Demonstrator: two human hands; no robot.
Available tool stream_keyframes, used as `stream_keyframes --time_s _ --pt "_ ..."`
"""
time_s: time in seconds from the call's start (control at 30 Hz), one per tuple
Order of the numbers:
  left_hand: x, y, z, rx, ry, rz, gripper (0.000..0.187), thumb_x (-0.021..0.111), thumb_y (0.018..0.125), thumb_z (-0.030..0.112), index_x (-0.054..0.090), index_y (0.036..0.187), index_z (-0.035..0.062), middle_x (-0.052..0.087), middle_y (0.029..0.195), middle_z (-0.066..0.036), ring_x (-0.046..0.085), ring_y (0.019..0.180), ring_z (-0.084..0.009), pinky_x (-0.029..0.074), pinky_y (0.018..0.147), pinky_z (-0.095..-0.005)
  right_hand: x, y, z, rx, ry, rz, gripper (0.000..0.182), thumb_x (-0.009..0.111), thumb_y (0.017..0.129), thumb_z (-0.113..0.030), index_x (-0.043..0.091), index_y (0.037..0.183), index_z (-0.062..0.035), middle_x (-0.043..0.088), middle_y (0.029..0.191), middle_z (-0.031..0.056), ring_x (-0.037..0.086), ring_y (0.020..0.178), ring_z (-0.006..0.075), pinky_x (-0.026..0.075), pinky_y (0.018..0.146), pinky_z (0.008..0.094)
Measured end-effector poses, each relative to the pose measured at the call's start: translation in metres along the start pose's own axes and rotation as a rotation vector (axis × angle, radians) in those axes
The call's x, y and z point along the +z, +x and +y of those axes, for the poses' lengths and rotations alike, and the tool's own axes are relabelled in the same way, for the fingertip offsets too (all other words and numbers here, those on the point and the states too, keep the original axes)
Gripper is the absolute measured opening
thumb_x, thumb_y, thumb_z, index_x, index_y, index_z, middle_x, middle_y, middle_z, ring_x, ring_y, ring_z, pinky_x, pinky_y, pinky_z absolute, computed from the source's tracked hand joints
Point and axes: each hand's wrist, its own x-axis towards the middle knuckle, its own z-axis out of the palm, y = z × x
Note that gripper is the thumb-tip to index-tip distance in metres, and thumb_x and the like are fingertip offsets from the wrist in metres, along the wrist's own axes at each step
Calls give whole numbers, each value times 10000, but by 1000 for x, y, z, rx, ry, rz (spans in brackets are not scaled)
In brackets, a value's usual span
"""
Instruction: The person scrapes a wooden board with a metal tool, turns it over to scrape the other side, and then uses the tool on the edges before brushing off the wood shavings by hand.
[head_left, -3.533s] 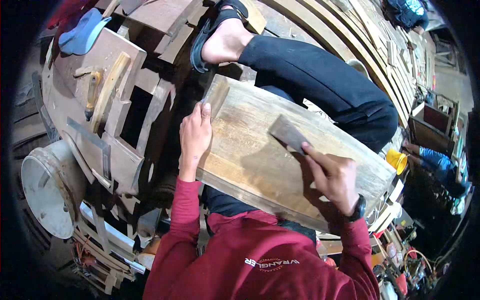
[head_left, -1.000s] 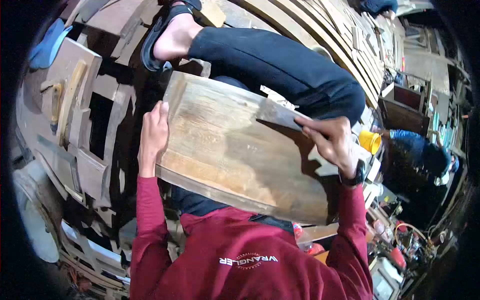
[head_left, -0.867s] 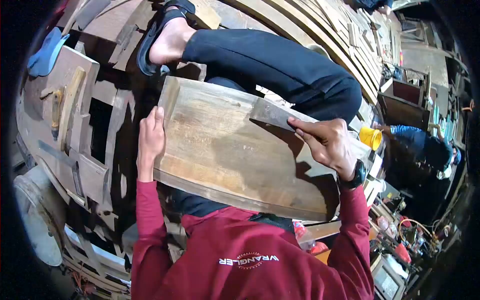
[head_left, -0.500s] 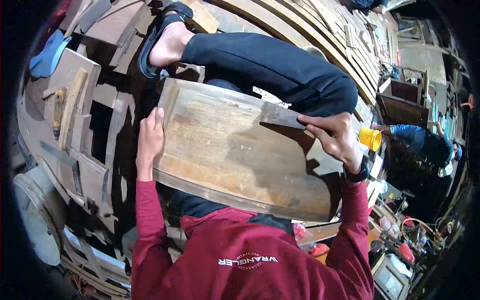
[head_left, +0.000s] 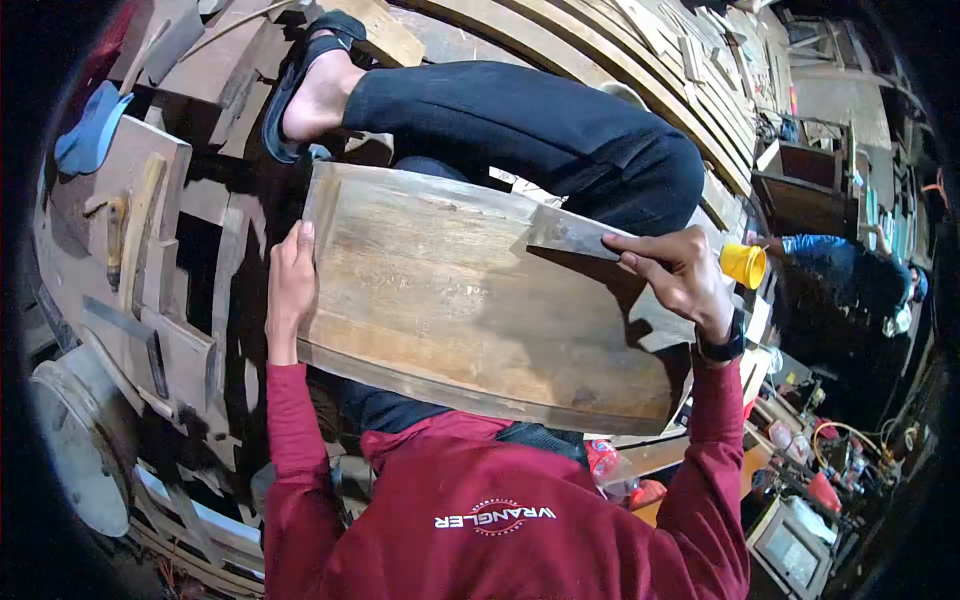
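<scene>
Across my lap lies a wide, shallow wooden panel with raised edges and a worn, patchy brown face. My left hand grips its left edge, thumb on the near rim and fingers wrapped behind. My right hand pinches a flat grey scraper blade between thumb and fingers. The blade lies over the panel's upper right part, its wide end toward the panel's upper edge. A dark shadow of hand and blade falls on the wood beneath.
Long planks lie beyond my bent leg. At left are wood offcuts, a wooden-handled tool, a blue cloth and a round pale container. A co-worker crouches at right near a yellow bucket; clutter lies below.
The panel and my left hand appear slightly further left, with the whole view shifted a little. The scraper blade remains over nearly the same part of the panel, in my right hand.
</scene>
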Motion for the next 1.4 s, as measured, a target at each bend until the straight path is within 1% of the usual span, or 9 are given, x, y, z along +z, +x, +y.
stream_keyframes --time_s 0.07,0.1,0.13,0.23,0.4,0.47,0.5,1.03,1.4 --pt "0 3 -3 35 -13 3 584 370 1098 447 574 1049 -98 610 873 -334 547 831 -530 472 728 -452 -3 -10 7 -2 21 -19 239 692 883 -77 773 1106 -51 712 685 163 692 573 173 496 565 273" --pt "1 1 -4 44 -20 4 584 369 1098 448 574 1048 -96 610 871 -330 580 808 -509 474 729 -447 -1 -15 16 -49 66 56 269 721 837 -61 788 1095 -93 668 666 197 599 467 245 450 504 333" --pt "0 0 2 23 -30 8 588 367 1100 454 575 1043 -93 614 856 -316 631 752 -354 476 728 -438 -6 -21 20 -7 65 45 272 722 830 -53 789 1091 -90 668 658 193 596 464 232 449 503 329" --pt "-1 2 -8 -20 14 -35 594 364 1100 464 578 1033 -86 631 857 -289 613 764 -257 479 743 -416 -7 -26 24 35 56 53 255 725 827 -67 794 1072 -83 667 637 176 598 466 197 448 502 314" --pt "-1 5 -24 -74 43 -65 640 380 1095 434 551 1276 -156 643 1190 -347 602 1183 -466 476 975 -422 -14 -21 16 34 -4 26 229 692 858 -12 778 1070 -19 738 747 173 706 609 150 512 579 263" --pt "-3 4 -16 -71 29 -64 638 380 1096 433 554 1272 -155 644 1190 -346 606 1180 -463 473 978 -417 -17 -23 16 11 -17 4 230 693 854 -11 779 1067 -20 741 762 179 716 615 163 525 594 267" --pt "-3 5 -15 -70 21 -59 637 379 1096 433 556 1269 -154 644 1191 -346 607 1179 -462 472 979 -414 -7 -26 24 -48 28 127 239 746 822 -104 809 1050 -137 639 601 155 580 465 247 422 489 337" --pt "3 5 -5 5 -31 1 574 365 1109 425 594 1065 -100 675 936 -254 611 806 -334 483 800 -405 2 -20 8 -83 74 119 269 716 828 -18 787 1084 -63 694 679 161 642 525 245 473 524 337" --pt "0 7 -5 5 116 -10 602 349 1102 447 589 1077 -105 640 919 -309 608 844 -464 468 787 -450 11 -10 9 0 124 57 244 695 842 -37 786 1068 -42 730 773 197 726 630 264 546 607 327"
